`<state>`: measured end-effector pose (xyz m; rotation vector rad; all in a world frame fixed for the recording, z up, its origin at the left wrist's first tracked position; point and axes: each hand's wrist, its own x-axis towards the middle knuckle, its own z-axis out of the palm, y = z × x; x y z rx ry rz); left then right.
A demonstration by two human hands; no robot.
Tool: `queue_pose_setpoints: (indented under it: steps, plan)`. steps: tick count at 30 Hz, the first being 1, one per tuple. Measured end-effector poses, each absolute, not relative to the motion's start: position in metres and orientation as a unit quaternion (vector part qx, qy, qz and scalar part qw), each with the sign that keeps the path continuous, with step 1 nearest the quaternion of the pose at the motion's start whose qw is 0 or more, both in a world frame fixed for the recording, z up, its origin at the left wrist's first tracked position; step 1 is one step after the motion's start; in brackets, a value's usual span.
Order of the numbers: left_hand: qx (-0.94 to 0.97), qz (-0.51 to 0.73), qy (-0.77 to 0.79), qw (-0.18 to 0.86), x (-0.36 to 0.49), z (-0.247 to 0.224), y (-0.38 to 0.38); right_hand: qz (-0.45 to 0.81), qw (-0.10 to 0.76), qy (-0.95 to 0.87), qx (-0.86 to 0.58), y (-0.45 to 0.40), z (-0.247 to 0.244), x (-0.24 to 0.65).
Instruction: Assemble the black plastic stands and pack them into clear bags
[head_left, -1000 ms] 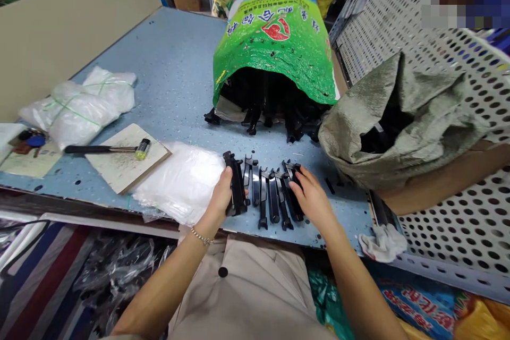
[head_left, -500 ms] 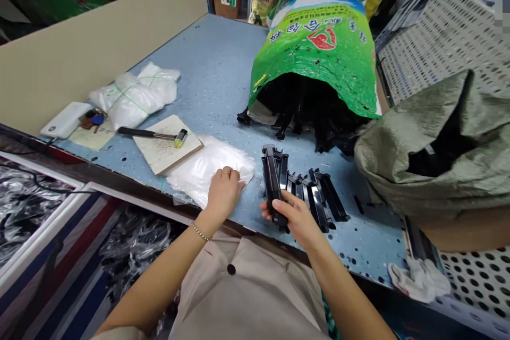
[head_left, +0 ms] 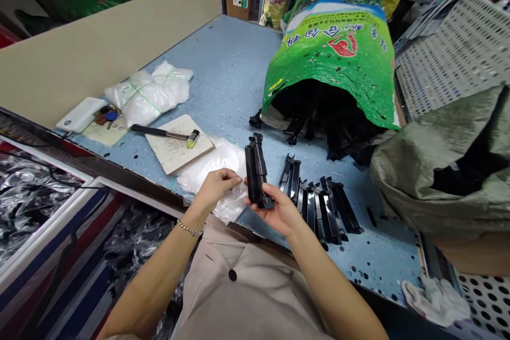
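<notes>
My right hand (head_left: 281, 210) is wrapped around the lower end of black plastic strips (head_left: 257, 170), apparently a pair held side by side and raised off the table. Just left of them, my left hand (head_left: 219, 187) pinches the edge of a clear plastic bag (head_left: 238, 199) with thumb and forefinger. The bag lies at the right side of a stack of clear bags (head_left: 199, 170), partly hidden by that hand. More black plastic strips (head_left: 314, 204) rest in a row to the right of my right hand.
A green woven sack (head_left: 326, 64) spills black parts at the back. An olive sack (head_left: 422, 180) stands right, above a white glove (head_left: 436, 300). A hammer (head_left: 159, 132) lies on a board (head_left: 179, 154). Tied bag bundles (head_left: 147, 95) and a white device (head_left: 82, 115) sit left.
My right hand has carried the black strips left, towards the bags. My left hand, earlier lying on the bag stack, now pinches a bag edge beside the strips. The view has shifted slightly.
</notes>
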<state>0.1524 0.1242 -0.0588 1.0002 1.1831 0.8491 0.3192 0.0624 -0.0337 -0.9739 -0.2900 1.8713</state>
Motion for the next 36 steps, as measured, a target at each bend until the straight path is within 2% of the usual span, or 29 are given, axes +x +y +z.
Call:
queue_pose_setpoints:
  steps: [3, 5, 8, 10, 13, 16, 20, 23, 25, 27, 32, 34, 36]
  plan:
    - [0.458, 0.424, 0.522, 0.582, 0.148, -0.058, 0.12, 0.76, 0.492, -0.116, -0.408, 0.077, -0.041, 0.31]
    - [0.533, 0.452, 0.526, 0.484, 0.138, -0.056, 0.118, 0.732, 0.511, -0.114, -0.435, 0.08, -0.042, 0.312]
    - [0.7, 0.412, 0.508, 0.287, 0.124, -0.053, 0.116, 0.688, 0.537, -0.132, -0.47, 0.072, -0.035, 0.322]
    - [0.763, 0.355, 0.493, 0.221, 0.119, -0.051, 0.119, 0.708, 0.526, -0.165, -0.441, 0.06, -0.025, 0.329]
    - [0.774, 0.316, 0.492, 0.244, 0.118, -0.052, 0.125, 0.833, 0.423, -0.143, -0.326, 0.041, -0.019, 0.332]
    - [0.762, 0.324, 0.496, 0.262, 0.118, -0.051, 0.126, 0.915, 0.321, -0.016, -0.244, 0.036, -0.03, 0.328]
    - [0.825, 0.306, 0.42, 0.22, 0.123, -0.043, 0.1, 0.908, 0.344, 0.023, -0.239, 0.053, -0.047, 0.323]
    - [0.867, 0.292, 0.321, 0.245, 0.13, -0.035, 0.073, 0.831, 0.39, -0.128, -0.374, 0.062, -0.045, 0.315]
    - [0.861, 0.283, 0.311, 0.286, 0.132, -0.03, 0.061, 0.735, 0.415, -0.246, -0.476, 0.059, -0.037, 0.307]
    - [0.847, 0.27, 0.333, 0.314, 0.129, -0.024, 0.054, 0.667, 0.41, -0.352, -0.513, 0.051, -0.027, 0.299]
    - [0.806, 0.233, 0.431, 0.333, 0.076, 0.004, 0.036, 0.703, 0.254, -0.55, -0.373, 0.037, -0.004, 0.309]
    - [0.778, 0.163, 0.493, 0.355, 0.034, 0.007, 0.025, 0.626, 0.215, -0.599, -0.45, 0.043, -0.001, 0.331]
    - [0.753, 0.088, 0.542, 0.363, -0.008, -0.002, 0.014, 0.428, 0.165, -0.633, -0.623, 0.052, -0.003, 0.357]
